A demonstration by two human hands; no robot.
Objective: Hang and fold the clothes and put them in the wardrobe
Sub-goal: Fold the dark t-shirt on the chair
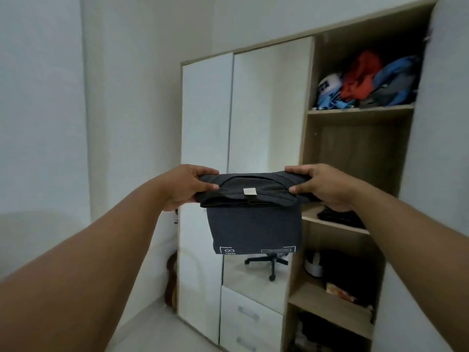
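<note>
One folded dark shirt [253, 224] gripped between my two hands, left hand [189, 186] and right hand [321, 186] pinching its ends, one open wardrobe [355, 153] beyond my right hand, four shelves visible

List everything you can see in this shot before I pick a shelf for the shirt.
folded shirt: one, dark grey, white print near its hanging lower edge, held up in front of the wardrobe
wardrobe: one, light wood with white doors, right section open
mirror: one, on the middle door, reflecting an office chair
clothes pile: one heap, red, blue, white and grey, top shelf
dark clothes: one stack, black, shelf behind the right hand
lower shelves: dark items, too blurred to name
left hand: gripping the shirt's left end
right hand: gripping the shirt's right end
</note>
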